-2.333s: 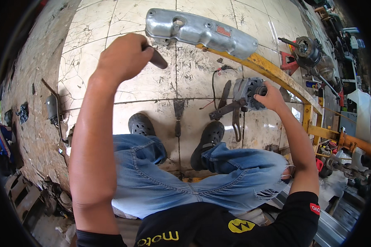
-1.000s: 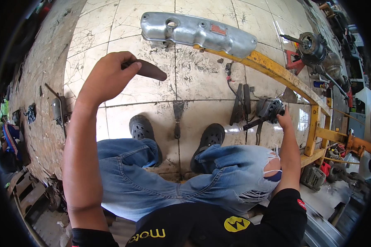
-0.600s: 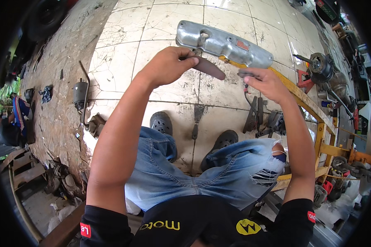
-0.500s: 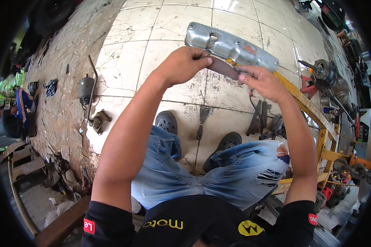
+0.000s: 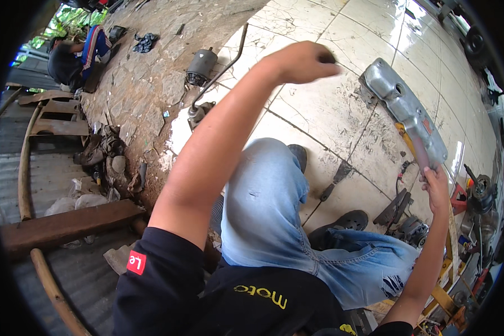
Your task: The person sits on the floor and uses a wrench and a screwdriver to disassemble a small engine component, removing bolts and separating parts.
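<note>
My right hand (image 5: 434,187) pinches the lower end of a brownish-grey sandpaper strip (image 5: 418,150) between thumb and fingers. The strip points up from the hand and is smeared by motion. Behind it a grey metal engine valve cover (image 5: 406,106) lies slanted on the tiles; whether the strip touches it I cannot tell. My left hand (image 5: 308,63) is raised over the tiles, left of the cover and apart from the strip. Its fingers curl loosely with a gap to the thumb, and nothing shows in them.
On the tiles lie a scraper-like tool (image 5: 336,180) and a dark cylindrical part (image 5: 202,66) with a bent rod (image 5: 235,59). A yellow frame (image 5: 445,299) and mechanical parts (image 5: 411,229) stand at the right. At the left are a rusty beam (image 5: 73,224) and a crouching person (image 5: 75,59).
My left hand has let go of the strip and moved apart from it. My right hand, with the strip, is now lower and farther right. The whole view has swung leftward.
</note>
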Available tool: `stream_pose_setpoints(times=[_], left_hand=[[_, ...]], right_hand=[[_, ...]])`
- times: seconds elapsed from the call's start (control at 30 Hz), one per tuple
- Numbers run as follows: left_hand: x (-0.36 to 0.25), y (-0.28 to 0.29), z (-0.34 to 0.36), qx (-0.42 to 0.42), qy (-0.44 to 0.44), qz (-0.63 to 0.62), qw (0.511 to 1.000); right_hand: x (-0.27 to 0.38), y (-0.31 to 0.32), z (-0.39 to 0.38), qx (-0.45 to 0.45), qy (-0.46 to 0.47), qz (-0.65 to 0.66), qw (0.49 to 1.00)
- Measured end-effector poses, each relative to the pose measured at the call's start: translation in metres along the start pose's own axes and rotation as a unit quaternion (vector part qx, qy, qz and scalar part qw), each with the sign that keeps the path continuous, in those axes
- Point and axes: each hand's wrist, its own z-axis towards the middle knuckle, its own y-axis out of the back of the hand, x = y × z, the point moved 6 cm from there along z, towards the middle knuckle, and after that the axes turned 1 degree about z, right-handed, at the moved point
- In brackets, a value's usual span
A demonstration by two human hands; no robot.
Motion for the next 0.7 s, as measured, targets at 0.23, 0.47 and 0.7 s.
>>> stream_pose_setpoints(times=[0.23,0.47,0.7], left_hand=[[0.258,0.040,-0.070,-0.275,0.316,0.113,0.901],[0.280,0.008,-0.022,-0.168,0.344,0.153,0.911],[0.261,0.007,-0.024,-0.220,0.211,0.149,0.941]], right_hand=[[-0.005,0.043,-0.014,-0.093,0.006,-0.020,0.995],[0.003,0.047,-0.029,-0.131,0.004,-0.053,0.990],[0.007,0.042,-0.027,-0.122,0.019,-0.095,0.988]])
